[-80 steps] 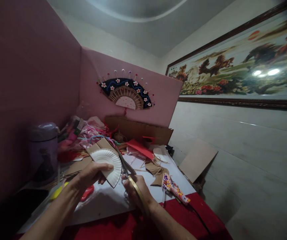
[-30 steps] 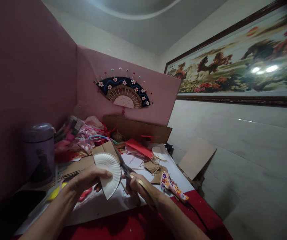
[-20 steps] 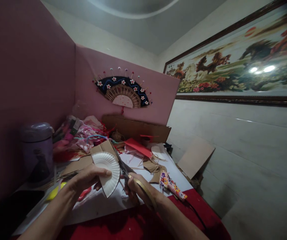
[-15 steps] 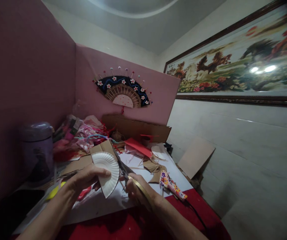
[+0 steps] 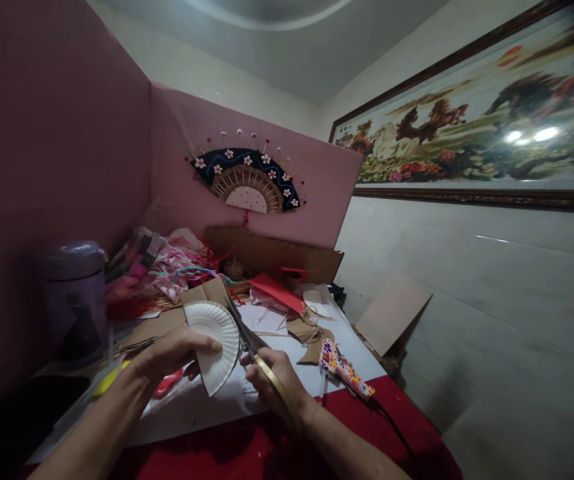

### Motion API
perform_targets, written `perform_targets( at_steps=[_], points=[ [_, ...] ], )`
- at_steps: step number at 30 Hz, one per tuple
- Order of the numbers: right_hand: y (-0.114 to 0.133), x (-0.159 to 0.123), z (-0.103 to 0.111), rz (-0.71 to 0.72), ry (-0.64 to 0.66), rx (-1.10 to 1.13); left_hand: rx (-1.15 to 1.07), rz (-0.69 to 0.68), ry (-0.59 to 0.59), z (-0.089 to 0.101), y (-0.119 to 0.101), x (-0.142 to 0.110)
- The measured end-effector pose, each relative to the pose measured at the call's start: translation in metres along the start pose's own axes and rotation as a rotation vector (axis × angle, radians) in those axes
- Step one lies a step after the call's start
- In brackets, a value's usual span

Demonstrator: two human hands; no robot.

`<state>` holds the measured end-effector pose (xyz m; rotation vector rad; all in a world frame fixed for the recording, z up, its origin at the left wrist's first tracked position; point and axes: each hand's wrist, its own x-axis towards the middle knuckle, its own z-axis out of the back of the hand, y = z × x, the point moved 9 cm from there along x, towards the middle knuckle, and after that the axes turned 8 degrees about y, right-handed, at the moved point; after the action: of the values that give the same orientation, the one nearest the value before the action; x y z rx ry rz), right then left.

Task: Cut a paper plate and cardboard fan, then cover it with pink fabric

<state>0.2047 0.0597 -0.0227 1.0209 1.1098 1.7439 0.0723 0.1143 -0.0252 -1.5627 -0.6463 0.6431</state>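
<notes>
My left hand point(image 5: 189, 350) pinches a white half paper plate point(image 5: 215, 337) with a fluted rim, thumb on its face. A piece of brown cardboard point(image 5: 207, 292) shows just behind the plate's upper edge; whether the hand holds it too, I cannot tell. In my right hand point(image 5: 277, 377) is a pair of scissors point(image 5: 273, 379) with gold-coloured handles. The dark blades point up and to the left, along the right edge of the plate and cardboard.
A flowered glue gun point(image 5: 344, 368) lies at the right on white paper point(image 5: 191, 413) over a red cloth point(image 5: 227, 460). Red paper point(image 5: 277, 293), cardboard scraps point(image 5: 311, 333) and ribbons lie behind. A lidded purple cup point(image 5: 74, 300) stands left. A decorated fan point(image 5: 247, 177) hangs on the pink panel.
The scissor blades look closer together and the handles sit nearer each other in my right hand. My left hand and the plate have hardly moved.
</notes>
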Motion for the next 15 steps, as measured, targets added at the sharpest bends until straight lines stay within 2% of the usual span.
perform_targets(
  at_steps=[2,7,11,15],
  points=[
    [0.001,0.0,0.001,0.003,-0.008,-0.002,0.007,0.0,-0.006,0.001,-0.001,-0.001],
    [-0.006,0.002,-0.002,-0.122,0.054,0.018,0.055,0.033,0.044,-0.007,0.002,-0.001],
    [0.003,0.003,-0.002,-0.122,0.129,-0.019,0.064,0.052,0.095,-0.014,0.005,-0.001],
    [0.012,0.003,0.0,-0.126,0.148,-0.054,0.076,0.065,0.119,-0.015,0.005,-0.002]
  ],
)
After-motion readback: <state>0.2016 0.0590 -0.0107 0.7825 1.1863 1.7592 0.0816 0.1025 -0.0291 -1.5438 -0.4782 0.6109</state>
